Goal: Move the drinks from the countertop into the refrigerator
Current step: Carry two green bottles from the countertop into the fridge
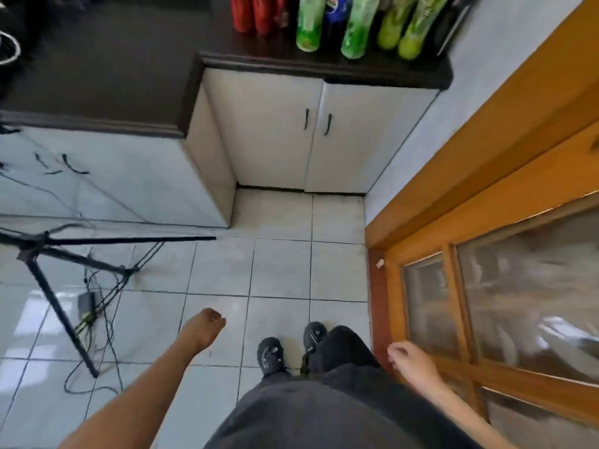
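While drinks (356,27) run off top edge, left hand (204,330), right hand (409,359) hang empty.

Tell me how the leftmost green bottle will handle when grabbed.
The leftmost green bottle looks tall and narrow, so it probably tips if nudged. Green down its whole length suggests it is full, so fairly heavy. The blue bottle stands close; a loose grab may knock it.

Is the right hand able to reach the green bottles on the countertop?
Probably not yet: the right hand hangs low by the leg, the green bottles stand well ahead. Only floor lies between.
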